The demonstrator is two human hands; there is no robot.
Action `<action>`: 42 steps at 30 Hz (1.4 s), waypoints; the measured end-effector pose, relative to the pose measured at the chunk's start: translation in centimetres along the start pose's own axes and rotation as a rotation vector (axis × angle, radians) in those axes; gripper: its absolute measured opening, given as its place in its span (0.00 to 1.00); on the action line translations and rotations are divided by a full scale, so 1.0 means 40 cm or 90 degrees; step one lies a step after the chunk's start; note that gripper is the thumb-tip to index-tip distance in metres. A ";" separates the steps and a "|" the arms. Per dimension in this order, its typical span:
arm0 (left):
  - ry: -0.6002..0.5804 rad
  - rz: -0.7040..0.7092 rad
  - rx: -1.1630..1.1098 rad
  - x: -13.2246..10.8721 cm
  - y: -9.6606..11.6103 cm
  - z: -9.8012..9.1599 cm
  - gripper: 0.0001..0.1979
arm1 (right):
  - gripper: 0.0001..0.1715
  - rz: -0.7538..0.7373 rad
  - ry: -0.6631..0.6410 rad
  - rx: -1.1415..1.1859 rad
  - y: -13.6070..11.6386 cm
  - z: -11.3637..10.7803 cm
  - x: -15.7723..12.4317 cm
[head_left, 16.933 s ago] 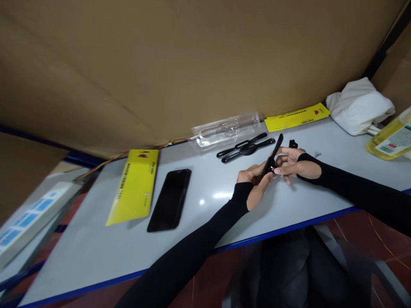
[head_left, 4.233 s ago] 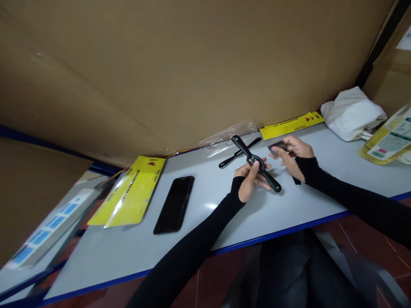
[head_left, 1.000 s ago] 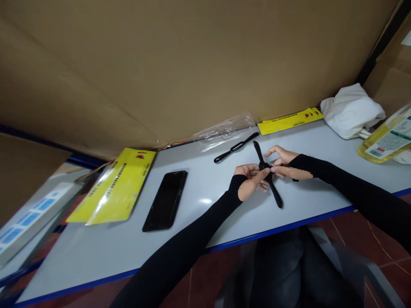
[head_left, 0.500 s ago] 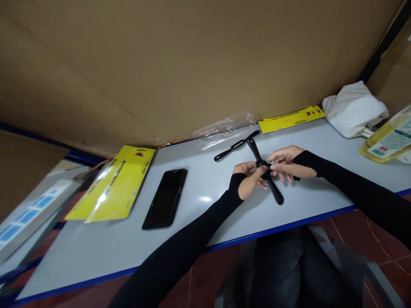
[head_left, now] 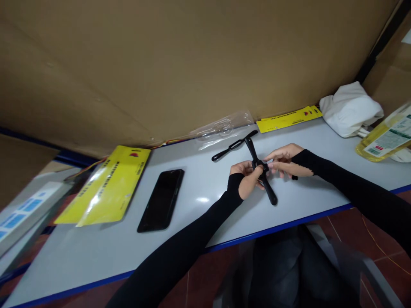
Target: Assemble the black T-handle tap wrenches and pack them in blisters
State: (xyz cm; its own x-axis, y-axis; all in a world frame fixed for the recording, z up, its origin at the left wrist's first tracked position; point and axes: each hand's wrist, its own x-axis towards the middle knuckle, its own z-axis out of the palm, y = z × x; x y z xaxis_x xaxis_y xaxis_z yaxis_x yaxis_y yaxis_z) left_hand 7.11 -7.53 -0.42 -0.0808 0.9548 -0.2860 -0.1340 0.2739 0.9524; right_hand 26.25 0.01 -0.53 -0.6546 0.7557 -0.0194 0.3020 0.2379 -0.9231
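A black two-handled tool [head_left: 269, 191] slants over the table, its long handles pointing away from and towards me. My left hand [head_left: 246, 176] is closed on its middle, thumb on top. At the tool's right side, my right hand [head_left: 284, 161] touches the centre with its fingertips; whether they pinch a small part there is too small to tell. A small black piece [head_left: 294, 177] shows under my right hand. Behind the held tool lies a second black tool [head_left: 228, 149] with a slotted middle, flat on the table.
On the grey table [head_left: 199, 222] are a black phone [head_left: 160, 200], a yellow card package [head_left: 109, 188], clear plastic packaging [head_left: 224, 127] and more yellow cards [head_left: 287, 119]. At right sit a white cloth bundle [head_left: 351, 109] and a bottle of yellow liquid [head_left: 383, 134]. A cardboard wall [head_left: 192, 64] stands behind.
The camera view has shifted slightly, moving most things a little left in the picture. Both hands stay at the tool's middle, with small finger movements.
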 end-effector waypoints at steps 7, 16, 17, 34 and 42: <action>0.025 0.014 0.003 0.000 0.001 -0.006 0.16 | 0.18 -0.011 0.118 -0.292 0.000 -0.202 -0.033; 0.010 0.040 0.033 0.029 -0.045 -0.027 0.19 | 0.18 0.107 -0.093 -0.353 0.076 -0.299 -0.070; 0.005 0.046 0.035 0.032 -0.051 -0.028 0.19 | 0.16 0.102 -0.089 -0.356 0.093 -0.302 -0.066; -0.040 0.022 0.002 0.003 -0.010 -0.006 0.11 | 0.20 0.222 -0.018 -0.165 0.114 -0.298 -0.057; -0.048 0.037 0.000 0.001 -0.008 -0.011 0.11 | 0.23 0.154 0.024 -0.157 0.054 -0.244 -0.032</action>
State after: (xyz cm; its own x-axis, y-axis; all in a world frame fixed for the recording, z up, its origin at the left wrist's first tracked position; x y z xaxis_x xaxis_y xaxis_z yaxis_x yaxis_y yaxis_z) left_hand 6.72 -7.63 -0.77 -0.0141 0.9749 -0.2221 -0.1311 0.2184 0.9670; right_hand 34.51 5.49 1.24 -0.5188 0.8291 -0.2082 0.6067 0.1856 -0.7730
